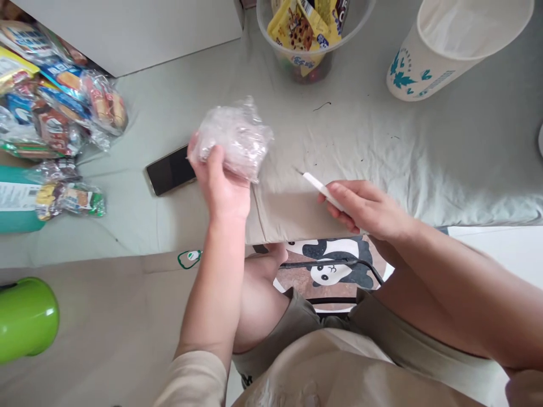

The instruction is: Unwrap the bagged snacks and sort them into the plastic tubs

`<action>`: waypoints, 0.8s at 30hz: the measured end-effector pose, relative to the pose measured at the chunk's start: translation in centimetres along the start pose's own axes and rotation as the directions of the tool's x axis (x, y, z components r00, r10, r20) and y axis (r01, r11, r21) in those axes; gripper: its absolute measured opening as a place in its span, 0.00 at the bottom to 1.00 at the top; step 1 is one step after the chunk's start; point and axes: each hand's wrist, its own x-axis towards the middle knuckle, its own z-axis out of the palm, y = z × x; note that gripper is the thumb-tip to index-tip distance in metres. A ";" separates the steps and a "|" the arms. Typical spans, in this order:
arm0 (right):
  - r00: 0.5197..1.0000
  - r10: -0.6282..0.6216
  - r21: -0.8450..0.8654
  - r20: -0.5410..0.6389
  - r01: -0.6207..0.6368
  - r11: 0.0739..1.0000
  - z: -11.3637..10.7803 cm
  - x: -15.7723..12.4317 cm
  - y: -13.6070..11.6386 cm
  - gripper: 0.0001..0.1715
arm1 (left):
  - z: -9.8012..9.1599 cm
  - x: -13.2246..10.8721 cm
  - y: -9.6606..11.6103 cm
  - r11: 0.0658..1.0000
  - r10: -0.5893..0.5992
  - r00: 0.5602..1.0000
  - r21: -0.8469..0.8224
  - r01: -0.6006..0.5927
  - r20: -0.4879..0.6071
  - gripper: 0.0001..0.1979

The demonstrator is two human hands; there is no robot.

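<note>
I log the left hand [220,189] with fingers curled around a crumpled clear plastic bundle [235,138], over the pale sheet [424,152], just right of a dark phone [169,169]. The right hand [367,210] pinches a slim white tool [317,183], its tip aimed at the bundle and apart from it. Snack packets [55,107] lie at far left. A clear tub [292,62] stands beyond.
</note>
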 end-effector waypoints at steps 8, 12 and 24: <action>0.779 -0.429 -0.747 -0.457 -0.075 0.660 -6.1 2.0 3.1 0.10 | 1.0 -1.2 -0.1 0.961 -0.226 0.973 -0.150 0.232 0.057 0.25; 0.620 -0.602 -0.813 -0.503 -0.102 0.573 -6.5 1.5 3.2 0.15 | 3.0 -2.7 0.0 0.938 -0.292 0.935 -0.129 0.321 0.203 0.29; 0.660 -0.734 -0.598 -0.158 0.528 0.603 0.0 -0.3 0.8 0.12 | 4.2 -2.6 -1.0 0.927 -0.335 0.935 -0.136 0.349 0.112 0.30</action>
